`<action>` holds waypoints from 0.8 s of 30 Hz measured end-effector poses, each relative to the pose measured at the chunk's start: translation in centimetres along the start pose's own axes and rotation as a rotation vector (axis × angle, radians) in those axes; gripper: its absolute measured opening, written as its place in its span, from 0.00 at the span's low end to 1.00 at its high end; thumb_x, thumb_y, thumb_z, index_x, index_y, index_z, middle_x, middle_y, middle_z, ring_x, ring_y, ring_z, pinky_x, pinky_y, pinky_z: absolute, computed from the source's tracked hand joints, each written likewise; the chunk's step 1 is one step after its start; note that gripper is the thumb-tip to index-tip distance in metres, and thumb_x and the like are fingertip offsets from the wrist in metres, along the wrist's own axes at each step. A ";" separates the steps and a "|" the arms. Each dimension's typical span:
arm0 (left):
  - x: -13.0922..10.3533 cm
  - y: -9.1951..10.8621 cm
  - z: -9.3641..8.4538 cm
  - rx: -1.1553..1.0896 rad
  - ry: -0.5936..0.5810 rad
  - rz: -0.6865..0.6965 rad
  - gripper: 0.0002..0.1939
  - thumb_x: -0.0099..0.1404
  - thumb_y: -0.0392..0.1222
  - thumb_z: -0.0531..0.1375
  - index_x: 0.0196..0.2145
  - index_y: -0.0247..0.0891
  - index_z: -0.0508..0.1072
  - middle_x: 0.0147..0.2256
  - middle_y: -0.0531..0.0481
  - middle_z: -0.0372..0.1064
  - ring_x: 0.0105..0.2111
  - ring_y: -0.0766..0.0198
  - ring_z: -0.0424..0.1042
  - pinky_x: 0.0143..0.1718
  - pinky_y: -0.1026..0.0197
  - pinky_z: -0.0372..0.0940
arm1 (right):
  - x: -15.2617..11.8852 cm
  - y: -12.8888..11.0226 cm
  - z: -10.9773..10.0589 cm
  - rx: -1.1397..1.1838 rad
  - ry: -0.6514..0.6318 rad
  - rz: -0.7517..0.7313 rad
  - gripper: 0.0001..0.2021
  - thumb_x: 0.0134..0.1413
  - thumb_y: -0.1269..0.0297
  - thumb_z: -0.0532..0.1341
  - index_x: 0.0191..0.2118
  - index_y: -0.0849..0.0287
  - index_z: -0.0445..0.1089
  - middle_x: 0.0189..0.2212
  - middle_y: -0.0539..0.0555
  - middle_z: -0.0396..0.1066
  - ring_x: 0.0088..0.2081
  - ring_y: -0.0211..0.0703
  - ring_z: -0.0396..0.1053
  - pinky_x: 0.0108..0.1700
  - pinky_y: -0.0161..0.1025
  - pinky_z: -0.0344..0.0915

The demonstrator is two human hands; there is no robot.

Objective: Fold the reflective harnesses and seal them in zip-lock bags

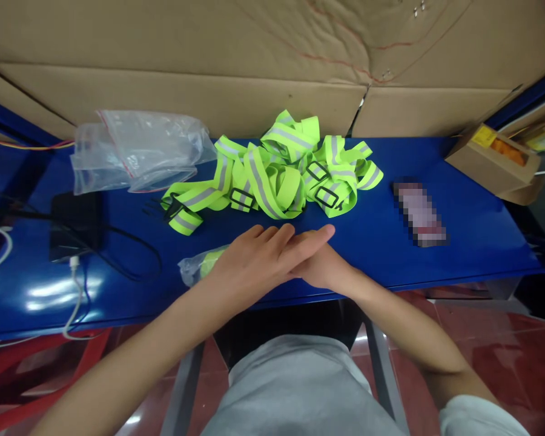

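My left hand [258, 257] lies over my right hand [315, 260] near the table's front edge. The left fingers are curled, with one stretched out to the right; the right fingers are mostly hidden beneath. Nothing shows held in either. Just beyond them lies a tangled pile of neon yellow-green straps [272, 181] with grey reflective stripes and black buckles [243, 198]. A clear plastic bag [191, 269] with something yellow-green inside sits beside my left hand, partly covered by it.
On the blue table [367, 242] are clear zip bags [149, 145] at back left, a black box [72, 227] with cables at left, a blurred-out flat object [420, 215] at right, and a cardboard box [495, 163] at the far right. Cardboard [186, 100] lines the back.
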State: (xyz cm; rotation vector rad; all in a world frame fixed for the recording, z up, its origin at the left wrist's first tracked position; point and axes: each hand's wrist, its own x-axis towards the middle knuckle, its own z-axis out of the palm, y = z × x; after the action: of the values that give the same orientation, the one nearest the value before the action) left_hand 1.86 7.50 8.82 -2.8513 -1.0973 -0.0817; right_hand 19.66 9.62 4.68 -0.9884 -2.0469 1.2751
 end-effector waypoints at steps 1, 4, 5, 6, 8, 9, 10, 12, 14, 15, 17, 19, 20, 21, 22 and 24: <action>-0.1 -0.5 0.0 -0.072 0.017 -0.033 0.51 0.68 0.42 0.69 0.75 0.51 0.40 0.47 0.47 0.74 0.41 0.54 0.79 0.42 0.56 0.69 | 0.3 0.1 0.2 0.040 0.022 0.016 0.06 0.59 0.74 0.62 0.33 0.62 0.77 0.30 0.50 0.76 0.33 0.40 0.73 0.33 0.34 0.65; -1.3 -3.0 0.0 -0.458 0.109 -0.208 0.60 0.58 0.54 0.76 0.75 0.52 0.43 0.60 0.42 0.70 0.55 0.50 0.77 0.53 0.54 0.71 | 0.8 0.7 0.1 0.234 0.052 0.043 0.08 0.62 0.65 0.66 0.42 0.61 0.82 0.34 0.49 0.79 0.34 0.39 0.72 0.37 0.35 0.67; -1.8 -3.9 0.0 -0.569 0.115 -0.270 0.62 0.56 0.57 0.76 0.75 0.52 0.43 0.63 0.41 0.68 0.58 0.50 0.75 0.55 0.53 0.71 | 0.9 0.9 -0.1 0.281 0.062 0.056 0.11 0.62 0.62 0.67 0.46 0.60 0.82 0.36 0.49 0.80 0.34 0.39 0.72 0.37 0.35 0.68; -2.2 -4.8 0.1 -0.632 0.094 -0.315 0.62 0.56 0.60 0.76 0.75 0.51 0.44 0.64 0.41 0.68 0.59 0.49 0.75 0.56 0.52 0.71 | 0.9 1.1 -0.4 0.310 0.076 0.067 0.13 0.62 0.60 0.67 0.48 0.60 0.82 0.38 0.49 0.80 0.34 0.39 0.72 0.38 0.35 0.68; -2.5 -6.0 0.4 -0.642 -0.015 -0.361 0.52 0.59 0.62 0.73 0.72 0.46 0.55 0.60 0.42 0.73 0.56 0.48 0.77 0.53 0.52 0.71 | 0.9 1.2 -1.1 0.304 0.065 0.057 0.15 0.63 0.58 0.66 0.51 0.61 0.80 0.39 0.50 0.80 0.34 0.38 0.71 0.37 0.35 0.67; -2.5 -6.2 0.5 -0.616 -0.080 -0.363 0.42 0.62 0.62 0.71 0.67 0.44 0.64 0.55 0.44 0.77 0.52 0.49 0.78 0.50 0.53 0.70 | 0.9 1.0 -1.5 0.269 0.022 0.033 0.15 0.65 0.58 0.65 0.51 0.61 0.79 0.39 0.50 0.79 0.35 0.38 0.71 0.37 0.34 0.67; -2.3 -6.3 0.7 -0.584 -0.133 -0.363 0.33 0.64 0.61 0.69 0.60 0.41 0.70 0.50 0.46 0.79 0.47 0.50 0.80 0.46 0.55 0.69 | 0.9 0.7 -1.9 0.226 -0.037 -0.003 0.15 0.68 0.57 0.62 0.51 0.61 0.79 0.39 0.50 0.78 0.35 0.38 0.70 0.38 0.34 0.67; -1.6 -5.9 0.8 -0.537 -0.189 -0.347 0.22 0.67 0.60 0.67 0.48 0.40 0.74 0.42 0.49 0.81 0.40 0.52 0.80 0.39 0.58 0.66 | 1.1 0.0 -2.8 0.129 -0.173 -0.090 0.16 0.74 0.54 0.57 0.45 0.60 0.77 0.37 0.50 0.76 0.36 0.38 0.70 0.40 0.35 0.68; -0.7 -5.2 0.8 -0.494 -0.186 -0.337 0.21 0.69 0.59 0.65 0.46 0.39 0.73 0.40 0.49 0.81 0.39 0.52 0.80 0.36 0.59 0.64 | 1.6 -0.8 -3.5 0.047 -0.283 -0.163 0.20 0.76 0.52 0.52 0.39 0.59 0.74 0.36 0.51 0.75 0.37 0.39 0.70 0.43 0.36 0.69; -0.3 -4.9 0.7 -0.468 -0.187 -0.331 0.20 0.71 0.58 0.64 0.47 0.38 0.73 0.41 0.48 0.81 0.40 0.51 0.80 0.35 0.59 0.63 | 1.9 -1.1 -3.7 0.017 -0.323 -0.188 0.20 0.76 0.50 0.52 0.38 0.58 0.72 0.36 0.52 0.74 0.38 0.39 0.70 0.43 0.36 0.69; 0.3 -4.5 0.6 -0.414 -0.205 -0.316 0.17 0.74 0.53 0.60 0.50 0.37 0.72 0.42 0.45 0.81 0.41 0.49 0.81 0.35 0.58 0.64 | 2.5 -1.4 -4.0 -0.033 -0.384 -0.194 0.21 0.76 0.49 0.53 0.35 0.58 0.70 0.35 0.51 0.73 0.37 0.39 0.69 0.42 0.36 0.68; 0.6 -4.4 0.6 -0.399 -0.217 -0.307 0.17 0.75 0.51 0.59 0.53 0.36 0.71 0.42 0.44 0.81 0.42 0.48 0.82 0.35 0.57 0.64 | 3.2 -1.4 -4.1 -0.066 -0.405 -0.142 0.23 0.76 0.48 0.53 0.31 0.57 0.67 0.30 0.49 0.68 0.32 0.37 0.66 0.36 0.35 0.64; 0.6 -4.4 0.7 -0.416 -0.219 -0.311 0.17 0.75 0.52 0.59 0.53 0.37 0.71 0.42 0.44 0.81 0.41 0.48 0.82 0.35 0.56 0.65 | 3.4 -1.4 -4.3 -0.080 -0.406 -0.111 0.24 0.76 0.48 0.53 0.29 0.57 0.65 0.27 0.47 0.65 0.29 0.35 0.64 0.34 0.34 0.62; 0.5 -4.6 0.7 -0.444 -0.209 -0.327 0.18 0.74 0.54 0.60 0.53 0.38 0.71 0.42 0.45 0.81 0.41 0.48 0.82 0.35 0.56 0.65 | 3.5 -1.3 -4.5 -0.094 -0.408 -0.090 0.24 0.76 0.48 0.53 0.29 0.58 0.65 0.26 0.46 0.63 0.28 0.34 0.62 0.32 0.34 0.60; 0.4 -4.7 0.8 -0.482 -0.190 -0.351 0.20 0.72 0.57 0.62 0.52 0.39 0.72 0.41 0.47 0.81 0.40 0.47 0.82 0.36 0.55 0.66 | 3.6 -1.4 -4.9 -0.102 -0.409 -0.083 0.23 0.75 0.49 0.55 0.30 0.58 0.66 0.26 0.46 0.64 0.28 0.34 0.62 0.32 0.33 0.60; 0.1 -5.0 0.9 -0.560 -0.121 -0.428 0.24 0.69 0.61 0.64 0.53 0.43 0.71 0.43 0.49 0.81 0.42 0.48 0.82 0.39 0.54 0.68 | 3.5 -1.6 -5.7 -0.087 -0.390 -0.109 0.16 0.74 0.52 0.57 0.38 0.58 0.72 0.32 0.48 0.71 0.31 0.35 0.66 0.35 0.33 0.63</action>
State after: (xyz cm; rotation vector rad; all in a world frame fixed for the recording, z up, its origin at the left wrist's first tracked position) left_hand -1.42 11.36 8.22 -3.0360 -1.9711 -0.2895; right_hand 21.36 14.96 8.70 -0.6920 -2.4298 1.4174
